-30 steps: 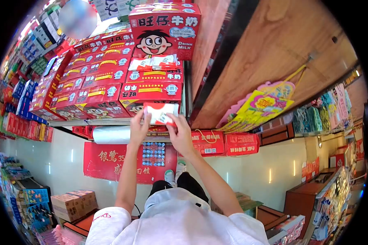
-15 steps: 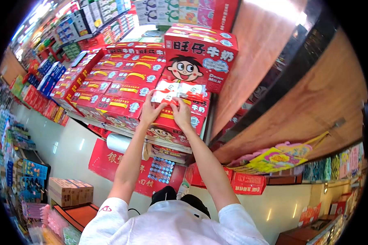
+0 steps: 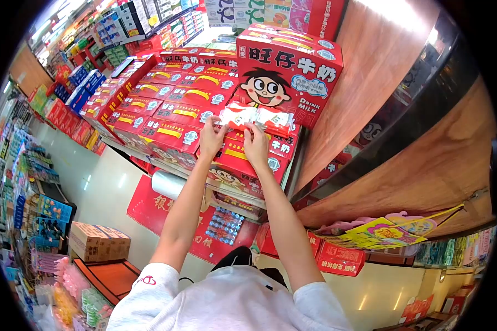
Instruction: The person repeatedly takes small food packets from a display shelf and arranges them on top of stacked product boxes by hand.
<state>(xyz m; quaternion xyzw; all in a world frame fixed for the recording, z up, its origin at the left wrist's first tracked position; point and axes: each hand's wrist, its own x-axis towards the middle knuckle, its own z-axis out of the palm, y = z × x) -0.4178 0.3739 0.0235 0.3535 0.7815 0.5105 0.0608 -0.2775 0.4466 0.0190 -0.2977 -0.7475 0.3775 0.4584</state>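
A white and red packet [image 3: 238, 115] lies on the red milk boxes, in front of a tall red carton [image 3: 286, 71] with a cartoon face. My left hand [image 3: 211, 138] has its fingers pressed together at the packet's left corner. At its lower right edge is my right hand [image 3: 256, 144], thumb and fingers closed on the packet. Right beside it, another white and red packet [image 3: 274, 119] rests against the carton. Whether more packets lie underneath is hidden.
Rows of red milk boxes [image 3: 174, 111] stand to the left, a phone [image 3: 122, 67] on top. A wooden panel [image 3: 364, 71] rises at the right, with yellow hanging signs [image 3: 378, 233]. Below lie a white roll [image 3: 168, 183], a red mat [image 3: 149, 207] and brown cartons [image 3: 99, 243].
The packet held between my hands has gone from in front of the boxes onto their top, against the other packets. The view has turned and shifted, with the boxes now lower and larger.
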